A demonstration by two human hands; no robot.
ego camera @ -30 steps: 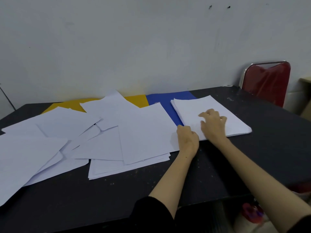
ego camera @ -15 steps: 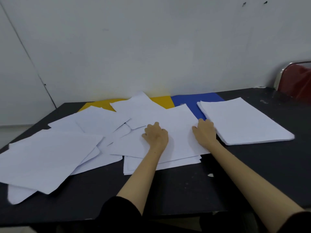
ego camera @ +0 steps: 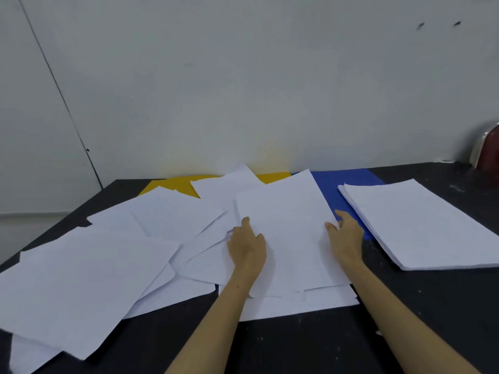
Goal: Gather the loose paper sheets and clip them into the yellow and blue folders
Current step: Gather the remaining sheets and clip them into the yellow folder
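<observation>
While both forearms reach forward over the black table (ego camera: 421,306), the left hand (ego camera: 247,248) and right hand (ego camera: 347,238) pinch the opposite edges of a few white sheets (ego camera: 289,233), thumbs on top. These lie between scattered sheets (ego camera: 89,271) and a neat stack (ego camera: 421,225), partly over the yellow folder (ego camera: 175,184) and blue folder (ego camera: 340,182). No writing is legible.

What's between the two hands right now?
In the head view, a white sheet spans the stretch between the left hand and right hand, each gripping one side edge.
</observation>
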